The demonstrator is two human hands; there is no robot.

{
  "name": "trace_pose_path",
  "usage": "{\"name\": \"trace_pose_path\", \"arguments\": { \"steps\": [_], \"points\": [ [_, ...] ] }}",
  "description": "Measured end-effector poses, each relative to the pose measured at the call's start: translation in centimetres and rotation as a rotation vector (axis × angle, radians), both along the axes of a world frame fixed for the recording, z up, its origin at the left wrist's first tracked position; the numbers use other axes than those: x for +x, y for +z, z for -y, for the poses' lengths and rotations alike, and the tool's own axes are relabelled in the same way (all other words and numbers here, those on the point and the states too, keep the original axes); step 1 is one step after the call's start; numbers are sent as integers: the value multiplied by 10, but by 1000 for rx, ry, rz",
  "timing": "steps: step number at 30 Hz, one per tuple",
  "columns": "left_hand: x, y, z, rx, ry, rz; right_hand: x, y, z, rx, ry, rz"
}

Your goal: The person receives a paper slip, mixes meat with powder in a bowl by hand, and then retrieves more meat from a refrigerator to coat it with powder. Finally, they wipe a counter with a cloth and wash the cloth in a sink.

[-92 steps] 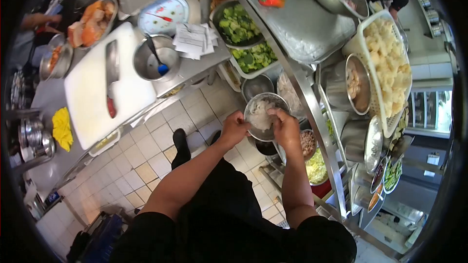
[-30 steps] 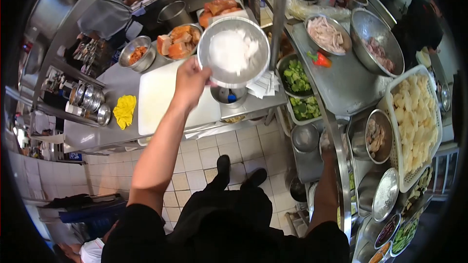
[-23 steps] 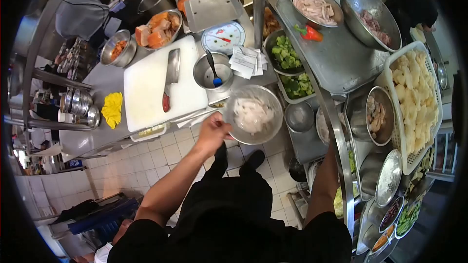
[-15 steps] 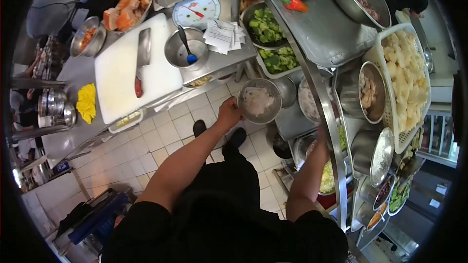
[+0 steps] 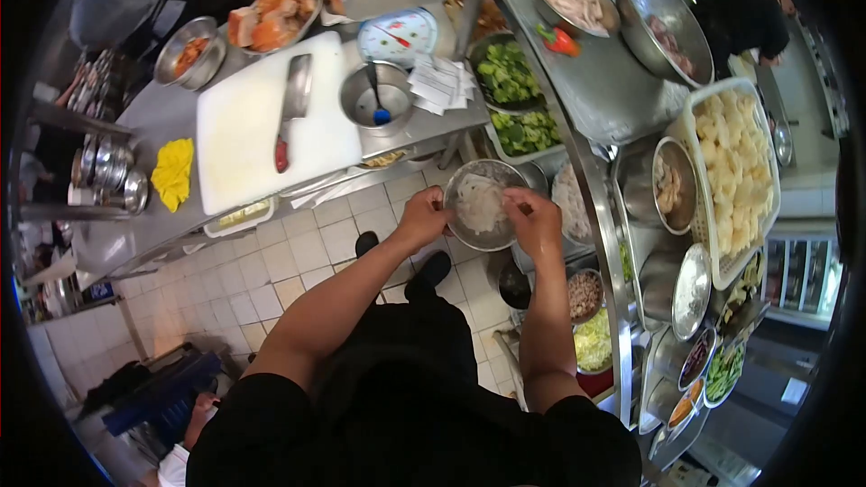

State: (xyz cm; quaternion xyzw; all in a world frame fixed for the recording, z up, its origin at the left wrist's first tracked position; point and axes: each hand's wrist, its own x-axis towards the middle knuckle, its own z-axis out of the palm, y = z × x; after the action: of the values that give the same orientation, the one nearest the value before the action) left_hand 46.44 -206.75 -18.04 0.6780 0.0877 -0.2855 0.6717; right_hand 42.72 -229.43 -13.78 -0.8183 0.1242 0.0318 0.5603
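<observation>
My left hand [image 5: 422, 219] is closed on the left rim of a metal bowl [image 5: 493, 242], which it holds up above the floor. Pale, wet-looking strips of raw meat or fish [image 5: 480, 202] lie in the bowl. Over the bowl's right edge is my right hand [image 5: 536, 224], its fingertips pinched together beside the pale strips. Whatever they hold is too small to make out. Just right of that hand, partly behind the shelf edge, sits a container of similar pale pieces [image 5: 570, 203].
To the left, a cleaver [image 5: 296, 95] lies on a white cutting board [image 5: 230, 149], near a bowl with a blue brush [image 5: 380, 114] and a dial scale [image 5: 424, 27]. A metal shelf edge [image 5: 606, 216] runs along my right. Another person [image 5: 744, 18] stands at upper right.
My right hand has come from the container under the shelf, leftward to the bowl. The left hand still holds the bowl. The view has shifted slightly.
</observation>
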Motion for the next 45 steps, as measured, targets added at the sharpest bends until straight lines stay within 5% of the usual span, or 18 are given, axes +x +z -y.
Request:
{"name": "trace_pose_path", "arguments": {
  "steps": [2, 4, 8, 10, 14, 22, 33, 45],
  "points": [
    [5, 23, -25, -61, 42, -6, 13, 28, -14, -369, -55, 363],
    [11, 43, -50, -128, 62, -16, 25, 43, -22, -430, -130, 460],
    [33, 82, -101, -98, 75, 122, 52, 50, -32, -143, -27, 358],
    [42, 100, -121, 4, 41, 208, 60, 61, -45, 162, 43, -83],
    [63, 142, -150, -112, 192, 142, 71, 94, -82, 447, 6, -37],
    [230, 219, -142, -93, 337, 333, 57, 91, -69, 454, -102, 24],
    [283, 200, -151, -31, 289, 246, -52, 9, 1, 385, -302, -147],
    [272, 206, -143, -43, 316, 224, -55, -14, 8, 293, -245, -97]
  ]
}}
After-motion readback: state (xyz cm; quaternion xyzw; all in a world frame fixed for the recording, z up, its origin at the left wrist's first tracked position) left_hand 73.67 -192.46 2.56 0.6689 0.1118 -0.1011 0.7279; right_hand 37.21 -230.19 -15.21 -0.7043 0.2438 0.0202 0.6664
